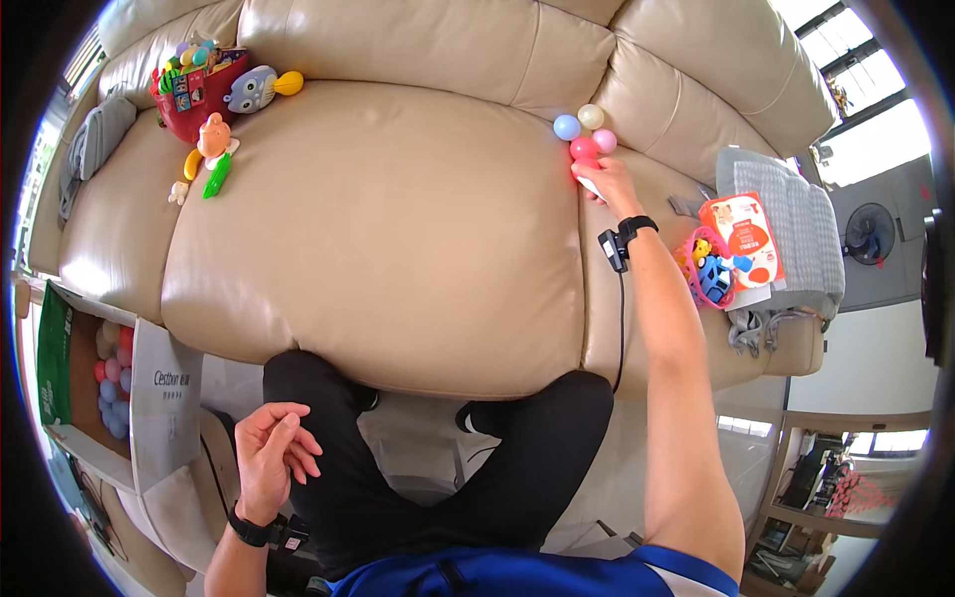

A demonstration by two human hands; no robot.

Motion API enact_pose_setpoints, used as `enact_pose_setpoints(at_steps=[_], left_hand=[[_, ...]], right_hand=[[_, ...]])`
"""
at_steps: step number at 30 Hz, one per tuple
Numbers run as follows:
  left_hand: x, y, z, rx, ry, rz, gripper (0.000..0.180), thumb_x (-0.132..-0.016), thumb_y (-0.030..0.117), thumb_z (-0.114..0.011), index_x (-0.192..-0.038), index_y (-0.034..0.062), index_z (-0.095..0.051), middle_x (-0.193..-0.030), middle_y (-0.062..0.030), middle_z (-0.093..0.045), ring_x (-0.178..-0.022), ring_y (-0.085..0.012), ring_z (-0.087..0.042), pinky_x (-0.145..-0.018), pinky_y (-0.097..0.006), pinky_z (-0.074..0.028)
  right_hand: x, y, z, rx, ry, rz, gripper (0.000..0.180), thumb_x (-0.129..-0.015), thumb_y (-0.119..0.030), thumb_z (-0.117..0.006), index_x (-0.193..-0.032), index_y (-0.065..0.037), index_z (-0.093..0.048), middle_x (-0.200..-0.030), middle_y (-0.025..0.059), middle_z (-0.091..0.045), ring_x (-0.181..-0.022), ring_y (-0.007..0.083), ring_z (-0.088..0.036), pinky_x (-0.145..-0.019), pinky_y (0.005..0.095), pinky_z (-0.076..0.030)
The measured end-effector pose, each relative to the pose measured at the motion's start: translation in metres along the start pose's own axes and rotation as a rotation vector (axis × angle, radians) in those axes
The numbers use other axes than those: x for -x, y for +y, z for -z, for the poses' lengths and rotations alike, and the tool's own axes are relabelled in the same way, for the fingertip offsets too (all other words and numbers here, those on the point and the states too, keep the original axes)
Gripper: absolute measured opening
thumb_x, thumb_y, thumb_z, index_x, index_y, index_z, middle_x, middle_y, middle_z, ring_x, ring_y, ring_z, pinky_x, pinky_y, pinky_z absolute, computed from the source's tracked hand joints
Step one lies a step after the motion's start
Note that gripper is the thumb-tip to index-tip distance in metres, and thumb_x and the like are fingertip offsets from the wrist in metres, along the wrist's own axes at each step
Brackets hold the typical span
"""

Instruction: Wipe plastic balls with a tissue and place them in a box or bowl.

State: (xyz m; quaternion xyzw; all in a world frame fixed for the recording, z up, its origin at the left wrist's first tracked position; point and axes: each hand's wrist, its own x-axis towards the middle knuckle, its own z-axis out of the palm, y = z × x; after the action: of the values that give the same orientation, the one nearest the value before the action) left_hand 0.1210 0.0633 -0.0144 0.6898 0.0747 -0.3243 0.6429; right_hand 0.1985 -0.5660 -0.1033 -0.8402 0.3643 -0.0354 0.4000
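Note:
My right hand point(609, 184) reaches far out over the sofa, its fingers closed round a small red-and-white thing point(587, 182); its kind is mostly hidden by the fingers. Just beyond the fingertips sits a cluster of plastic balls: a red ball point(584, 149), a pink ball point(604, 140), a blue ball point(567, 126) and a cream ball point(590, 116). Above my left thigh hovers my left hand point(274, 453), empty, with loosely bent fingers held apart.
On the beige sofa point(398, 229), a red container of toys point(199, 109) stands far left beside several loose toys. Right of my forearm are a pink basket of toys point(708, 269), an orange-and-white box point(744, 239) and a grey blanket point(796, 219). A carton point(164, 398) at left holds balls.

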Motion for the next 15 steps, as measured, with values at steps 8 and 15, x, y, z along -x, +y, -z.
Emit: enact_pose_setpoints(at_steps=[8,15], left_hand=[[0.008,0.002,0.002,-0.1,-0.095,-0.004,0.025,-0.105,0.02,-0.055,-0.116,-0.0014,-0.065,-0.075,-0.0112,-0.069,-0.048,-0.0133,-0.063,-0.04,-0.02,-0.043],[0.041,0.0,-0.055,-0.167,-0.614,-0.444,0.079,-0.082,0.015,-0.087,-0.149,0.0024,-0.045,-0.131,-0.0124,-0.064,-0.122,-0.0203,-0.061,-0.106,-0.036,-0.047]], right_hand=[[0.203,-0.05,0.034,-0.819,-0.447,-0.269,0.041,-0.1,-0.045,-0.066,-0.107,-0.005,-0.062,-0.075,0.0099,-0.067,-0.055,0.0146,-0.061,-0.041,0.0255,-0.043],[0.439,-0.064,-0.045,-1.358,-0.945,-0.466,0.051,-0.102,-0.056,-0.056,-0.108,-0.006,-0.063,-0.071,0.0148,-0.065,-0.049,0.0204,-0.056,-0.045,0.0289,-0.045]])
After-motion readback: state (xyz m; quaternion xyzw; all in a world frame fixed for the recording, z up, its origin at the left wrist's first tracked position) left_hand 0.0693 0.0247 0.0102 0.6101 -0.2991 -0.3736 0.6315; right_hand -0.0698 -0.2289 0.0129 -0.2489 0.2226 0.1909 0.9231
